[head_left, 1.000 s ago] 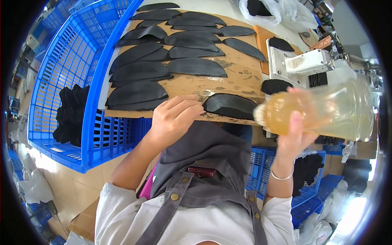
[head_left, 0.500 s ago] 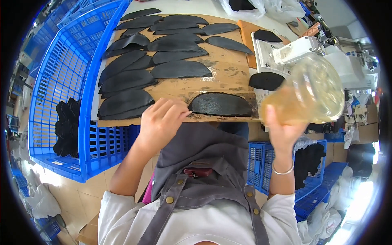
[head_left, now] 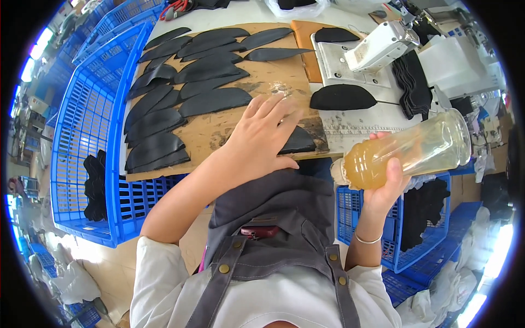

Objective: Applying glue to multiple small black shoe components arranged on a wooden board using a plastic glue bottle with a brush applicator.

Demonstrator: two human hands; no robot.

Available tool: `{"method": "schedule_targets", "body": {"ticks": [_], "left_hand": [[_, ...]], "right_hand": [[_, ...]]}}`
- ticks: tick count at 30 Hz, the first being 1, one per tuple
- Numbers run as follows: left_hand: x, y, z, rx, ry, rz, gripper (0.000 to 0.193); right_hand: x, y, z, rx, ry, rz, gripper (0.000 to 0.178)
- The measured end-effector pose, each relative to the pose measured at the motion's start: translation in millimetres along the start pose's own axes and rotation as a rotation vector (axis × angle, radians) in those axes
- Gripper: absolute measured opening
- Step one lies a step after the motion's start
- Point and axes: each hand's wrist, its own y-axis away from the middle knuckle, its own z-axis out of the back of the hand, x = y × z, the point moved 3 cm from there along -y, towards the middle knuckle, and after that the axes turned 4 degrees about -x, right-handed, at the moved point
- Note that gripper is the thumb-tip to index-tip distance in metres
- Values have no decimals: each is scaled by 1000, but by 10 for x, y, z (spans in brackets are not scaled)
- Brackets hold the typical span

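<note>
My right hand (head_left: 385, 183) grips a clear glass bottle (head_left: 404, 147) holding yellowish liquid. The bottle lies almost level, its wrapped mouth toward the left and lower than its base. Fingers apart, my left hand (head_left: 260, 131) reaches over a black half-moon piece (head_left: 298, 141) at the front of the brown board (head_left: 281, 112). It covers much of that piece; whether it touches it I cannot tell. Several more black half-moon pieces (head_left: 216, 101) lie in overlapping rows on the board's left and far parts.
A white sewing machine (head_left: 383, 46) stands at the right, with black half-moon pieces (head_left: 343, 97) on its bed and a black stack (head_left: 410, 82) beside it. Blue crates (head_left: 112, 147) flank the table, some with black pieces inside. Red-handled scissors (head_left: 176, 8) lie at the far left.
My left hand has moved right and opened over the front piece. The bottle has come lower and turned, its mouth now toward the left. The view has shifted to the right.
</note>
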Motion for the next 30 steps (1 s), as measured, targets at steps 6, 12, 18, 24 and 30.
{"method": "schedule_targets", "body": {"ticks": [6,12,18,24,30], "left_hand": [[28,-54,-74,174,-84,37,59],[11,-46,-26,141,-72,51,54],[31,-19,-34,144,-44,53,54],[70,-19,-21,164,40,82,53],[115,-33,-5,195,59,81,54]], "right_hand": [[-2,17,33,2,-175,-61,66],[-62,17,30,12,-220,-85,64],[-92,55,8,25,-233,-104,63],[-78,79,-17,29,-241,-122,64],[-74,98,-54,30,-257,-143,65]]}}
